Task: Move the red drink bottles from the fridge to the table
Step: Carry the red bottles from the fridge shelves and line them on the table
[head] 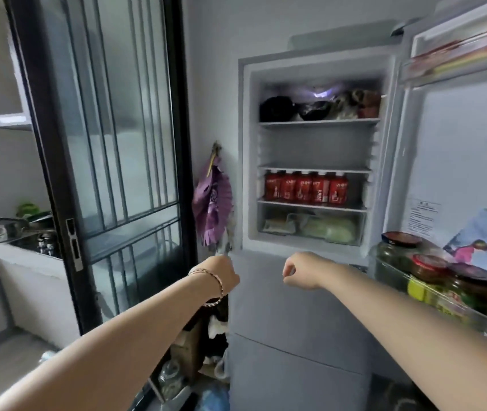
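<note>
Five red drink bottles [306,187] stand in a row on a middle shelf [313,203] of the open fridge [295,292]. Below them, the left hand [220,274] and right hand [301,270] hang loosely curled, empty, well apart from the bottles.

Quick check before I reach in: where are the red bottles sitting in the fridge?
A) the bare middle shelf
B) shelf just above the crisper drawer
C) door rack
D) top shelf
B: the red bottles stand in a row directly above the crisper drawer.
</note>
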